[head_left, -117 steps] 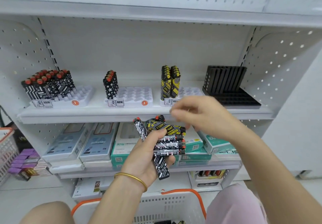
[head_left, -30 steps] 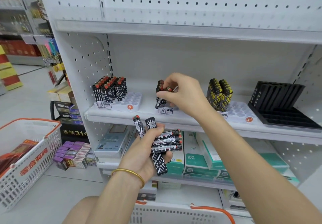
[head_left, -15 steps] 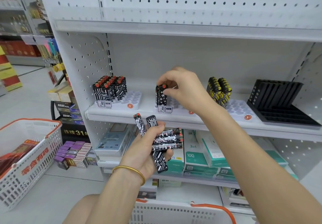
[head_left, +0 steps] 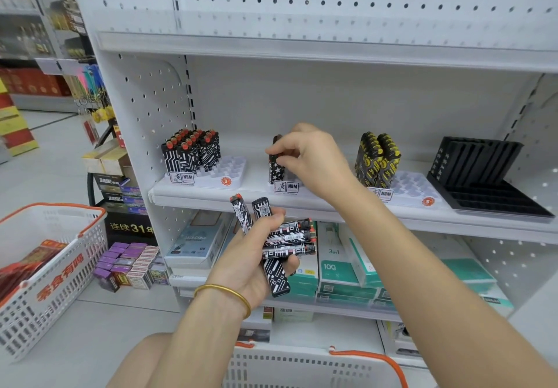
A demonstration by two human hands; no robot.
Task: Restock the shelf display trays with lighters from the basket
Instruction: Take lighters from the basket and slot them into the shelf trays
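Note:
My left hand (head_left: 250,255) grips a bundle of black-and-white patterned lighters (head_left: 287,238) below the shelf edge. My right hand (head_left: 308,158) reaches over the middle white display tray (head_left: 285,188), its fingertips pinched on a star-patterned lighter (head_left: 276,170) standing at the tray's front left. The left tray (head_left: 225,173) carries a block of black-and-white lighters (head_left: 191,152). The right tray (head_left: 413,190) carries yellow-and-black lighters (head_left: 377,158). A white basket with orange handles (head_left: 305,366) sits below me at the frame's bottom.
A black slotted rack (head_left: 480,173) stands at the shelf's right end. Boxed goods (head_left: 338,264) fill the shelf below. A second white basket (head_left: 45,270) with red packets sits on the floor at left, beside small purple boxes (head_left: 126,264).
My view swung left and nearer to the shelf. The yellow-and-black lighters left my left hand's bundle. My right hand went from the bundle to the middle tray and now pinches a star-patterned lighter there.

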